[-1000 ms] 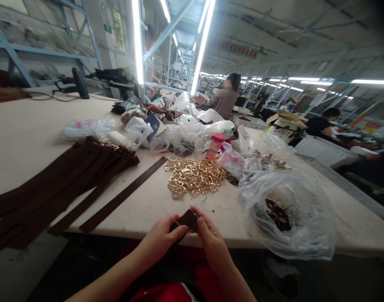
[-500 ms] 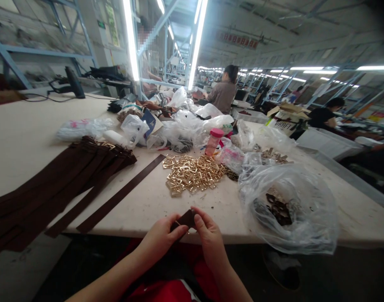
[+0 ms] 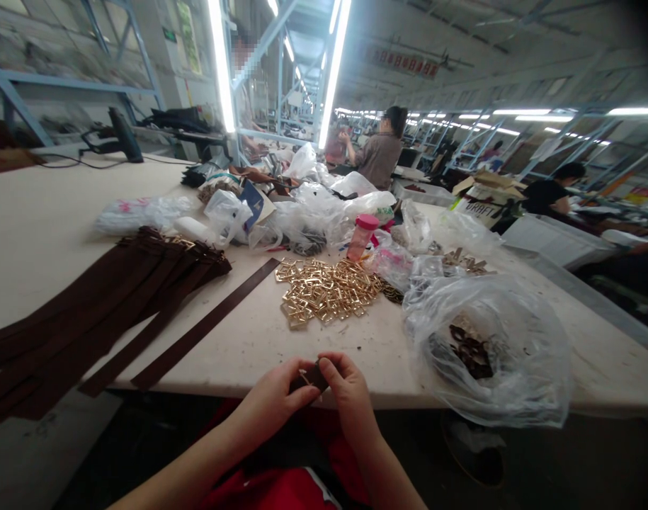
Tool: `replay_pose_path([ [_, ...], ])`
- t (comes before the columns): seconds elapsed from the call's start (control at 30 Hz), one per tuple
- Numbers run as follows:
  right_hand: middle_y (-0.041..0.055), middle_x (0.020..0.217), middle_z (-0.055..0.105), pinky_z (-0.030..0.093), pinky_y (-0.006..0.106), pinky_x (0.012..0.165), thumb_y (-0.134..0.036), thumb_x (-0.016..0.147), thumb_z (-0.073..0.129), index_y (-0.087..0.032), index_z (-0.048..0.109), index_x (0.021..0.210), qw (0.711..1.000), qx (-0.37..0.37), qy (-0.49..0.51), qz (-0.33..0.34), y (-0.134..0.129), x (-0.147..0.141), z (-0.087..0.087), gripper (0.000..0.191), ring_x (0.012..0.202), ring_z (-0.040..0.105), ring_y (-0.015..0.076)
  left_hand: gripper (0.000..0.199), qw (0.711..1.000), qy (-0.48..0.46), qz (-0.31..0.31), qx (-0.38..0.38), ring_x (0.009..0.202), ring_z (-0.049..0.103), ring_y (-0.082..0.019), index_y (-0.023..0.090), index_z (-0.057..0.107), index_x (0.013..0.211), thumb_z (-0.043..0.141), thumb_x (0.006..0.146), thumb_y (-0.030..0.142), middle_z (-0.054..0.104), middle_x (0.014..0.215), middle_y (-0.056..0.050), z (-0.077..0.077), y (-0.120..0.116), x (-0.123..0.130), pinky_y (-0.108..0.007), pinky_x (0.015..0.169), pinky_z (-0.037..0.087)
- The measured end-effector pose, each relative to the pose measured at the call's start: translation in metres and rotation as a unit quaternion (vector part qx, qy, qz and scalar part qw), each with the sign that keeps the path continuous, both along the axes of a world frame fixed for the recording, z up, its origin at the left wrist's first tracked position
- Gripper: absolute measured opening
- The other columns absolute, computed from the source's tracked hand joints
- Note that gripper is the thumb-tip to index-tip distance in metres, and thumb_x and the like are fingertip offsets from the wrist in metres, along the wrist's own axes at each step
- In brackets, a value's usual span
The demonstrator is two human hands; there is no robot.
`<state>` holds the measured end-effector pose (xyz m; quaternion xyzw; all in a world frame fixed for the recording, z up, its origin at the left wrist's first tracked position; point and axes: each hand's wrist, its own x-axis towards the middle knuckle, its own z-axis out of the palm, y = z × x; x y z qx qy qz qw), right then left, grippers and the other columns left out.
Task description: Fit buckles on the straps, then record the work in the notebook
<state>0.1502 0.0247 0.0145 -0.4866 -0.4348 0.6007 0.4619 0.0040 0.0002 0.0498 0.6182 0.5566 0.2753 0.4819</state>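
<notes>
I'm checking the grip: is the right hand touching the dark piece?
Touching: the head view shows the right hand pinching the dark piece at one end.

Fluorescent tubes [image 3: 335, 74] ahead burn out to white, hazing the upper middle bluish. The counter [image 3: 392, 354] is softly lit, with deep shadow beneath; gold-toned buckles [image 3: 328, 292] glint and the clear plastic bag [image 3: 507, 329] catches pale highlights. The brown piece [image 3: 318, 378] looks dark and soft. Wide-angle stretching smears the blue rack [image 3: 79, 83]; the top-right corner is black.
</notes>
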Motion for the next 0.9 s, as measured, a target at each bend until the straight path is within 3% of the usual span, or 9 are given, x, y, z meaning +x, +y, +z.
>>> replay_pose_path([
  [0.07, -0.0022, 0.065, 0.060, 0.045, 0.024, 0.058, -0.045, 0.071, 0.065, -0.017, 0.059, 0.078, 1.000, -0.009, 0.003, -0.023, -0.001, -0.002, -0.002, 0.029, 0.060, 0.055, 0.0123, 0.047, 0.999, -0.040, -0.022, 0.002, 0.089, 0.057, -0.018, 0.017, 0.047, 0.121, 0.051, 0.074, 0.019, 0.063, 0.101, -0.004, -0.001, -0.003, -0.002, -0.028, 0.081, 0.041],
  [0.13, -0.0019, 0.068, 0.060, 0.045, 0.025, 0.059, -0.046, 0.071, 0.065, -0.017, 0.058, 0.080, 0.999, 0.008, -0.011, -0.041, -0.003, -0.004, -0.005, 0.030, 0.061, 0.055, 0.0126, 0.056, 0.998, -0.054, -0.024, -0.007, 0.083, 0.057, -0.017, 0.016, 0.039, 0.127, 0.048, 0.072, 0.014, 0.062, 0.093, -0.002, -0.001, -0.005, -0.004, -0.028, 0.078, 0.043],
  [0.23, -0.0003, 0.078, 0.062, 0.046, 0.027, 0.065, -0.045, 0.069, 0.068, -0.019, 0.057, 0.093, 0.997, 0.047, -0.041, -0.051, -0.010, -0.008, -0.008, 0.038, 0.070, 0.057, 0.0150, 0.055, 0.998, -0.057, 0.014, -0.019, 0.070, 0.054, -0.015, 0.014, 0.037, 0.127, 0.046, 0.073, 0.014, 0.057, 0.076, 0.002, -0.002, -0.005, -0.006, -0.027, 0.070, 0.043],
  [0.3, 0.0017, 0.085, 0.063, 0.046, 0.029, 0.070, -0.051, 0.072, 0.063, -0.020, 0.058, 0.099, 0.996, 0.061, -0.029, -0.057, -0.013, -0.008, -0.007, 0.042, 0.076, 0.058, 0.0169, 0.053, 0.997, -0.066, 0.029, -0.022, 0.070, 0.053, -0.015, 0.014, 0.037, 0.126, 0.047, 0.073, 0.017, 0.056, 0.075, 0.002, -0.001, -0.004, -0.007, -0.027, 0.070, 0.042],
  [0.4, 0.0055, 0.094, 0.066, 0.045, 0.032, 0.077, -0.060, 0.080, 0.044, -0.019, 0.061, 0.097, 0.996, 0.028, 0.029, -0.077, -0.017, -0.005, -0.002, 0.048, 0.088, 0.059, 0.0197, 0.053, 0.996, -0.088, 0.020, -0.027, 0.074, 0.054, -0.016, 0.013, 0.038, 0.125, 0.049, 0.074, 0.020, 0.058, 0.078, 0.000, 0.003, -0.004, -0.010, -0.028, 0.072, 0.042],
  [0.47, 0.0042, 0.089, 0.067, 0.045, 0.031, 0.075, -0.057, 0.079, 0.049, -0.019, 0.062, 0.091, 0.994, -0.019, 0.069, -0.085, -0.017, -0.003, 0.001, 0.042, 0.086, 0.060, 0.0188, 0.053, 0.994, -0.105, 0.009, -0.032, 0.073, 0.054, -0.017, 0.013, 0.038, 0.125, 0.049, 0.074, 0.021, 0.058, 0.078, 0.000, 0.005, -0.004, -0.010, -0.028, 0.071, 0.041],
  [0.6, -0.0038, 0.066, 0.063, 0.045, 0.025, 0.060, -0.041, 0.070, 0.069, -0.022, 0.054, 0.084, 0.979, -0.093, 0.179, -0.040, -0.022, -0.007, 0.004, 0.027, 0.061, 0.059, 0.0133, 0.052, 0.993, -0.116, 0.011, -0.032, 0.069, 0.052, -0.015, 0.013, 0.040, 0.123, 0.050, 0.072, 0.021, 0.055, 0.073, 0.002, 0.005, -0.006, -0.008, -0.027, 0.067, 0.041],
  [0.8, -0.0014, 0.087, 0.063, 0.046, 0.029, 0.072, -0.035, 0.070, 0.071, -0.027, 0.050, 0.108, 0.972, -0.125, 0.197, 0.024, -0.032, -0.008, 0.001, 0.045, 0.077, 0.061, 0.0152, 0.049, 0.993, -0.096, 0.057, -0.022, 0.067, 0.053, -0.015, 0.014, 0.043, 0.121, 0.052, 0.075, 0.027, 0.054, 0.070, 0.003, -0.002, -0.009, -0.005, -0.027, 0.065, 0.042],
  [0.9, 0.0017, 0.089, 0.062, 0.043, 0.024, 0.067, -0.041, 0.070, 0.070, -0.021, 0.055, 0.108, 0.961, -0.168, 0.196, 0.098, -0.032, -0.004, -0.007, 0.045, 0.074, 0.058, 0.0131, 0.048, 0.996, -0.063, 0.068, -0.008, 0.067, 0.053, -0.015, 0.016, 0.044, 0.120, 0.052, 0.074, 0.026, 0.054, 0.070, 0.004, -0.004, -0.010, -0.006, -0.027, 0.066, 0.042],
])
